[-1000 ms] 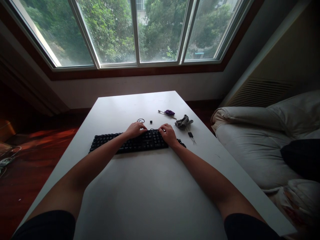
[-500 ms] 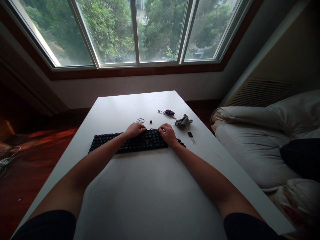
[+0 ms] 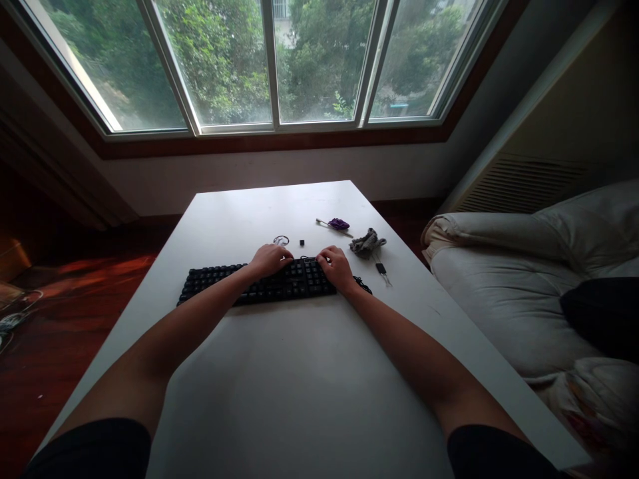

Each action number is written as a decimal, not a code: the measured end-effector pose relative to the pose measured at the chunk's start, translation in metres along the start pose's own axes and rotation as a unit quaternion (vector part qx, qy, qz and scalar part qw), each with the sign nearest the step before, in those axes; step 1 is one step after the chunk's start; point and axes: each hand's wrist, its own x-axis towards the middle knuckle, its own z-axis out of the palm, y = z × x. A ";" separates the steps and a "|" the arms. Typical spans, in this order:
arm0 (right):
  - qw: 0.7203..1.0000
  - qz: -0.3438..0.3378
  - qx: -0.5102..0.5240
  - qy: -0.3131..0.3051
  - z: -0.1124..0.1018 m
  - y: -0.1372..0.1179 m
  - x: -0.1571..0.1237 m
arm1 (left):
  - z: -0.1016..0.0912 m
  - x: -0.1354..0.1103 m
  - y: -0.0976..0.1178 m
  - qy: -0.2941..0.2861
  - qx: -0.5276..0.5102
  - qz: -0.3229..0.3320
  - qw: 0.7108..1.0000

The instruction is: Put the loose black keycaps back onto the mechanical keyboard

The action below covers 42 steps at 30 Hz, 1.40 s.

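Observation:
A black keyboard [image 3: 214, 283] lies across the middle of the white table [image 3: 299, 386]. My left hand [image 3: 269, 259] rests on its upper middle, fingers curled down onto the keys near the far edge. My right hand [image 3: 338, 269] sits on the keyboard's right end with its fingers bent over the keys, pointing left. The two sets of fingertips are a short gap apart. Whether anything small is between the fingers is too dim to tell.
Just beyond the keyboard lie a small wire loop [image 3: 281, 239], a loose black keycap [image 3: 301, 243], a purple-headed brush [image 3: 339, 224], a crumpled grey cloth [image 3: 367, 243] and a small black clip [image 3: 380, 268]. A white sofa [image 3: 499, 293] stands to the right and windows [image 3: 279, 60] are ahead.

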 end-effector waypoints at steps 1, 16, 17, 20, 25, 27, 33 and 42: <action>1.000 0.000 -0.001 0.000 0.000 0.000 0.000 | -0.001 -0.001 0.003 0.006 0.019 0.012 1.000; 1.000 0.007 -0.011 -0.011 -0.001 -0.001 0.000 | 0.008 0.003 0.007 0.013 -0.051 -0.069 0.996; 1.000 0.006 -0.008 -0.009 -0.001 -0.001 0.000 | 0.009 0.004 0.006 0.011 -0.063 -0.072 0.995; 1.000 0.005 -0.003 -0.006 0.000 0.000 0.000 | 0.009 0.007 0.003 0.006 -0.087 -0.078 0.993; 1.000 0.004 0.000 -0.002 0.001 0.001 0.001 | 0.010 0.011 0.003 0.004 -0.079 -0.071 0.994; 1.000 0.004 0.003 -0.001 0.001 0.001 0.001 | 0.010 0.013 0.002 -0.010 -0.084 -0.063 0.994; 1.000 0.010 0.005 -0.003 0.001 0.002 0.001 | 0.006 0.021 -0.004 -0.066 -0.061 -0.034 0.995; 0.989 0.026 -0.100 -0.103 0.012 -0.008 0.043 | 0.021 0.006 0.005 -0.011 -0.046 -0.060 0.997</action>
